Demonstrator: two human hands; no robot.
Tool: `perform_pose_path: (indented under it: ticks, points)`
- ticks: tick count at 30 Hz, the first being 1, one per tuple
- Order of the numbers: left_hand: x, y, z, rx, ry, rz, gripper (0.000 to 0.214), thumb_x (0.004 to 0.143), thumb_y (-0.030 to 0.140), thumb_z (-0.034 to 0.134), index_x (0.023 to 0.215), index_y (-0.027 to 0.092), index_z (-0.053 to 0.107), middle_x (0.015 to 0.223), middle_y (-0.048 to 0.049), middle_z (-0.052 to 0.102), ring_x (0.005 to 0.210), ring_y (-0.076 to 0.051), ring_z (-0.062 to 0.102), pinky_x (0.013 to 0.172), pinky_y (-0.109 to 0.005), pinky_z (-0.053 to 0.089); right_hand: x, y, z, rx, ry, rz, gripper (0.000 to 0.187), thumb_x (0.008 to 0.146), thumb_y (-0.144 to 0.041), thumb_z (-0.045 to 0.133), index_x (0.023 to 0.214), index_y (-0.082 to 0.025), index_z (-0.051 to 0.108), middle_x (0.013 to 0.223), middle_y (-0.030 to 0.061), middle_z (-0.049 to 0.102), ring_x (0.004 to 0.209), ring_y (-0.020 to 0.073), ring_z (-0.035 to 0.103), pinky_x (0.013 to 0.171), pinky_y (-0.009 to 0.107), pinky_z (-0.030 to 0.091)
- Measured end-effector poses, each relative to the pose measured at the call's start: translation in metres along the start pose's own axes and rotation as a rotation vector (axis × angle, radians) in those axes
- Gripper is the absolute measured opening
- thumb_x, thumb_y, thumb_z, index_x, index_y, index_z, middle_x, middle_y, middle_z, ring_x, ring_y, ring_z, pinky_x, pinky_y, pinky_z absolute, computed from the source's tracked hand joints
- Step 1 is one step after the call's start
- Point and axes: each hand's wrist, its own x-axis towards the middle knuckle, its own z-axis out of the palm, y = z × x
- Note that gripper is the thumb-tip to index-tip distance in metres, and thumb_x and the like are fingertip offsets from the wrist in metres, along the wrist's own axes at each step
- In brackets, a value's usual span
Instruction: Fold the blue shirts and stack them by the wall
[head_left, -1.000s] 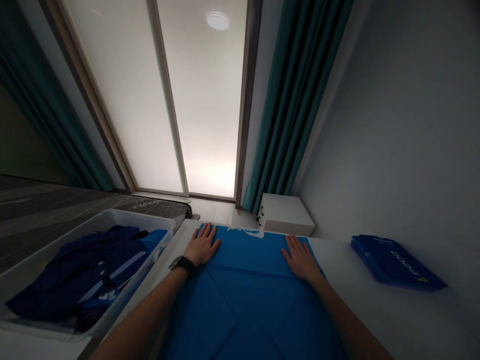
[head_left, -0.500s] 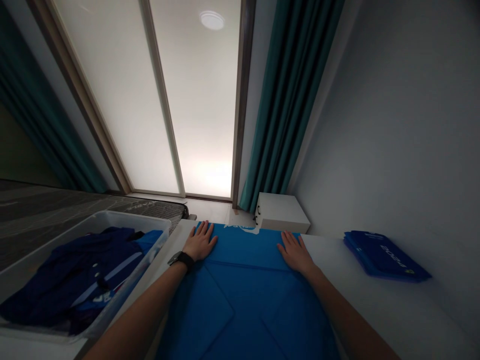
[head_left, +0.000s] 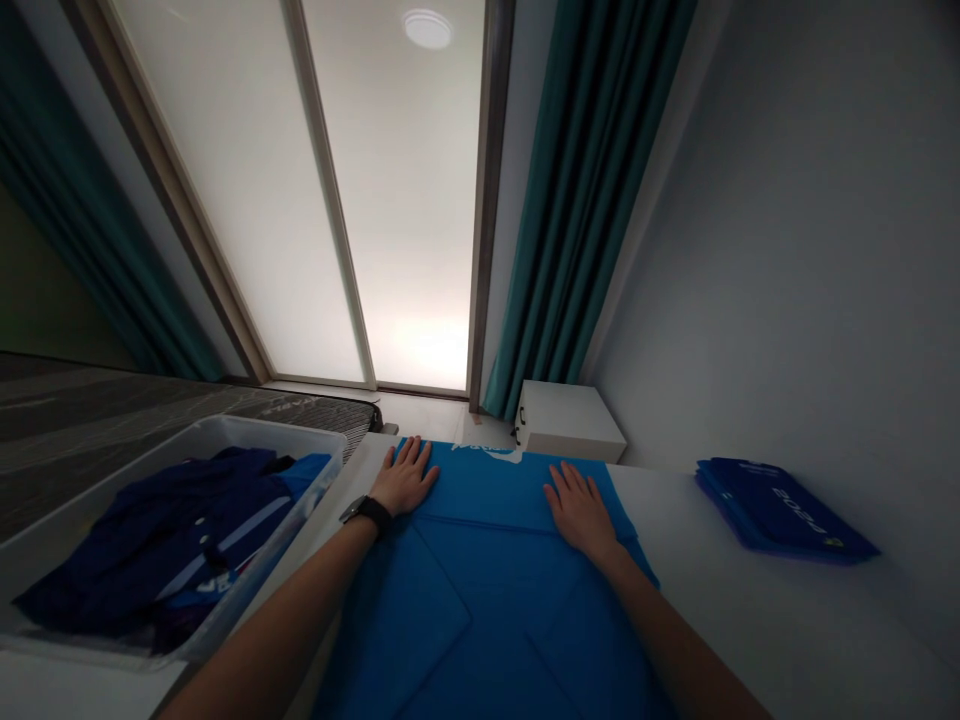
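Observation:
A bright blue garment (head_left: pixel 487 590) lies spread flat on a white table (head_left: pixel 750 620), its sleeves folded inward. My left hand (head_left: pixel 405 478), with a dark watch on the wrist, rests flat on the garment's far left corner, fingers stretched out. On the far right part of the same garment my right hand (head_left: pixel 576 510) lies flat, fingers apart. Neither hand holds anything.
A clear plastic bin (head_left: pixel 311 440) at the left holds crumpled dark blue clothes (head_left: pixel 165 540). A stack of folded dark blue garments (head_left: pixel 780 515) sits at the table's right. Beyond the table stand a small white cabinet (head_left: pixel 566 432), teal curtains (head_left: pixel 577 200) and a bright window.
My right hand has slid a little to the left across the garment. The left hand stays at the far left corner.

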Motion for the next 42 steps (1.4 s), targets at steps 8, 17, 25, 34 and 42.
perform_pose_path:
  ticks: [8, 17, 25, 34, 42]
  points:
    - [-0.061, 0.078, -0.027, -0.158, 0.120, 0.353, 0.027, 0.097, 0.031, 0.039, 0.105, 0.021, 0.063, 0.108, -0.0075, 0.064, 0.105, -0.024, 0.056, 0.099, -0.043, 0.037, 0.006, 0.018, -0.009, 0.080, -0.088, -0.038, 0.063, 0.100, -0.046, 0.014, 0.153, -0.015, 0.030, 0.159, 0.0084, 0.028, 0.148, 0.0222, 0.019, 0.120, 0.049, 0.006]
    - [-0.132, 0.146, -0.016, -0.331, -0.076, 0.443, 0.013, 0.092, 0.032, 0.052, 0.088, 0.022, 0.059, 0.091, -0.0032, 0.065, 0.089, -0.021, 0.058, 0.092, -0.043, 0.035, -0.021, 0.033, -0.006, 0.052, -0.060, -0.080, 0.065, 0.100, -0.051, 0.015, 0.151, -0.016, 0.034, 0.160, 0.0073, 0.026, 0.148, 0.0230, 0.018, 0.120, 0.046, 0.008]
    - [-0.139, 0.151, -0.010, -0.353, -0.071, 0.425, 0.010, 0.089, 0.030, 0.054, 0.086, 0.022, 0.056, 0.091, -0.0035, 0.064, 0.089, -0.021, 0.058, 0.092, -0.044, 0.034, -0.024, 0.033, 0.000, 0.043, 0.015, -0.104, 0.063, 0.101, -0.051, 0.015, 0.149, -0.019, 0.038, 0.158, 0.0063, 0.030, 0.147, 0.0221, 0.020, 0.120, 0.045, 0.011]
    - [-0.144, 0.153, -0.010, -0.377, -0.074, 0.428, 0.004, 0.086, 0.019, 0.053, 0.083, 0.022, 0.057, 0.092, -0.0027, 0.063, 0.090, -0.020, 0.058, 0.088, -0.040, 0.034, -0.023, 0.032, -0.003, 0.020, 0.000, -0.101, 0.062, 0.101, -0.050, 0.015, 0.149, -0.018, 0.039, 0.158, 0.0066, 0.031, 0.147, 0.0221, 0.021, 0.120, 0.044, 0.012]
    - [-0.136, 0.134, -0.021, -0.330, -0.022, 0.427, 0.015, 0.088, 0.022, 0.053, 0.101, 0.025, 0.059, 0.104, -0.0044, 0.064, 0.100, -0.024, 0.056, 0.094, -0.043, 0.038, -0.029, 0.021, -0.014, -0.015, 0.056, -0.113, 0.060, 0.100, -0.046, 0.019, 0.144, -0.016, 0.046, 0.151, 0.0099, 0.043, 0.143, 0.0239, 0.032, 0.120, 0.045, 0.008]
